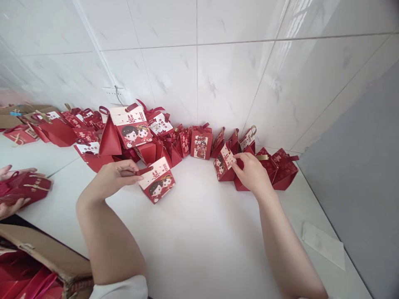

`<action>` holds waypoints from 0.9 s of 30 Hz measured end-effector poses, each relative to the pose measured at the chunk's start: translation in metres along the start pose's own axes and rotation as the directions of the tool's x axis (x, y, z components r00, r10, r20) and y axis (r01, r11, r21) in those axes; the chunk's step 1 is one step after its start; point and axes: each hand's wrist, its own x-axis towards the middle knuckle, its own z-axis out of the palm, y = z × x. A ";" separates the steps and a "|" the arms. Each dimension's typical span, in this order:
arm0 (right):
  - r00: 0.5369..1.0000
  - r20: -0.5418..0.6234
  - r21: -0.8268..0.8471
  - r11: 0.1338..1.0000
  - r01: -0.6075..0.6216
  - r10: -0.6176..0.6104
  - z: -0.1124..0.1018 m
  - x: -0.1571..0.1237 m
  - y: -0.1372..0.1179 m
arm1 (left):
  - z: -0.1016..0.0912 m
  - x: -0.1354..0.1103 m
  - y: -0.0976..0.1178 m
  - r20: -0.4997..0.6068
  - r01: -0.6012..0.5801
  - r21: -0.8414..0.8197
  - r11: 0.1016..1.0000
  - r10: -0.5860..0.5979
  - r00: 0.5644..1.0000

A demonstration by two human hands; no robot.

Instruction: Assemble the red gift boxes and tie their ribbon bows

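My left hand (pixel 120 176) pinches the dark red ribbon handle of a red and white gift box (pixel 158 180) printed with two cartoon figures. That box is tilted over the white table. At the right, my right hand (pixel 247 168) has thumb and fingers closed on the upper edge of a matching gift box (pixel 222 164), which stands in the row by the wall. Just behind and beside this hand are more red gift boxes (pixel 285 168). Between my hands, a red box with a printed figure (pixel 201 145) stands upright at the back.
A heap of red gift boxes (pixel 109 135) lines the tiled wall to the left. Another person's hands hold a red box (pixel 29 187) at the far left. An open carton (pixel 46 249) of red items stands lower left. A white tile piece (pixel 324 245) lies at right.
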 end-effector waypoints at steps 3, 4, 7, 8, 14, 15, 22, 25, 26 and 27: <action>1.000 0.012 -0.004 1.000 0.006 -0.006 0.000 -0.001 -0.002 | 0.010 0.014 0.009 0.161 -0.073 -0.180 0.981 0.102 0.982; 1.000 0.017 -0.004 1.000 0.009 -0.008 0.000 -0.001 -0.002 | 0.015 0.018 0.011 0.198 -0.093 -0.202 0.975 0.133 0.971; 0.999 0.027 -0.005 1.000 0.018 -0.017 0.000 -0.001 -0.002 | 0.031 0.027 0.019 0.310 -0.165 -0.203 0.965 0.223 0.924; 0.999 0.025 -0.002 1.000 0.022 -0.022 0.000 -0.001 -0.002 | 0.035 0.028 0.021 0.328 -0.184 -0.191 0.964 0.239 0.914; 0.978 -0.053 0.116 0.971 0.207 -0.202 0.011 -0.004 -0.015 | 0.041 0.021 0.036 0.258 -0.199 -0.138 0.970 0.230 0.938; 0.964 -0.066 0.143 0.954 0.263 -0.256 0.014 -0.005 -0.019 | 0.041 0.020 0.037 0.255 -0.188 -0.127 0.974 0.215 0.943; 0.865 0.034 0.255 0.841 0.477 -0.501 0.034 -0.016 -0.044 | 0.042 0.025 0.031 0.397 -0.122 -0.204 0.971 0.197 0.896; 0.837 0.123 0.401 0.798 0.450 -0.534 0.031 -0.021 -0.049 | 0.050 0.028 0.031 0.477 -0.162 -0.296 0.941 0.293 0.829; 0.825 0.144 0.447 0.780 0.439 -0.547 0.029 -0.023 -0.051 | 0.052 0.028 0.031 0.464 -0.185 -0.310 0.932 0.318 0.827; 0.814 0.157 0.485 0.761 0.430 -0.560 0.027 -0.023 -0.052 | 0.055 0.029 0.031 0.430 -0.215 -0.307 0.927 0.336 0.838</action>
